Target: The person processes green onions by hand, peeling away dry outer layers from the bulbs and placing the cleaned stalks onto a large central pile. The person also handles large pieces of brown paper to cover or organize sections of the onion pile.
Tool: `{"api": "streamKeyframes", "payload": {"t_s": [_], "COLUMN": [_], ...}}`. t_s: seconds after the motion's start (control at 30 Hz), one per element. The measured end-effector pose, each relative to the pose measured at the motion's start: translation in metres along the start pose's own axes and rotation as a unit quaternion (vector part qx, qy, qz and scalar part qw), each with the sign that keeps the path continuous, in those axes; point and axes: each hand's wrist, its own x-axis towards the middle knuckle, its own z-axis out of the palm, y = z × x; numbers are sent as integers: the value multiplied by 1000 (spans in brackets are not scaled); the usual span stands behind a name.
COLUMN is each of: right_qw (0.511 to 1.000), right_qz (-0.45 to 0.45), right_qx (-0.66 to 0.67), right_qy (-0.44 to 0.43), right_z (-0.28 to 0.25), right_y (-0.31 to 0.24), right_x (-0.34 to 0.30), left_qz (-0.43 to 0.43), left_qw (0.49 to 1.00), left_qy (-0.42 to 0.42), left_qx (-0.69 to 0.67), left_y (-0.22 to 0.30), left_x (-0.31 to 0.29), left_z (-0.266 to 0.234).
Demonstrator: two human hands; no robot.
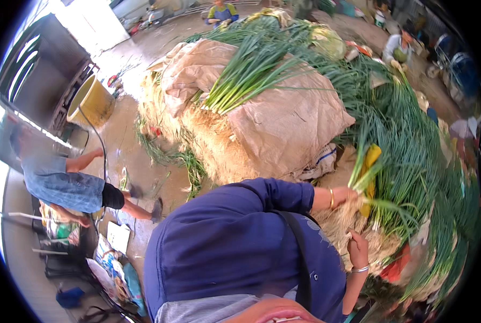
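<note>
My left hand, with a gold bangle on the wrist, is closed around a bunch of green onions just above its pale roots. One yellowed leaf sticks up from the bunch. My right hand, wearing a silver bracelet, sits just below with its fingers curled into the tangled straw-coloured roots of the same bunch. Both arms reach out to the right from my blue long-sleeved top. A dark strap crosses my chest.
A big heap of green onions curves along the right side. Brown sacks cover a mound with another bunch on top. A yellow bucket stands left; a person in blue bends there. Other people sit far back.
</note>
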Motion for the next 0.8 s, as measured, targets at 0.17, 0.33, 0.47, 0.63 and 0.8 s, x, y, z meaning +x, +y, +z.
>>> {"api": "streamKeyframes", "payload": {"t_s": [0.17, 0.33, 0.47, 0.63, 0.8], "right_qw": [910, 966, 845, 911, 729], "right_qz": [362, 174, 191, 382, 58], "right_qx": [120, -127, -347, -17, 574], "right_qy": [-162, 144, 361, 155, 368], "right_z": [50, 19, 28, 13, -108], "right_y": [138, 142, 187, 164, 131], "right_x": [-78, -49, 6, 44, -9], "left_qz": [-121, -118, -43, -101, -99], "left_qw": [926, 817, 883, 923, 936], "left_qy": [-262, -431, -317, -225, -197], "left_qx": [-243, -365, -342, -295, -275], "left_y": [66, 110, 104, 67, 36], "left_x": [-40, -54, -46, -40, -32], "left_z": [11, 26, 50, 30, 6]}}
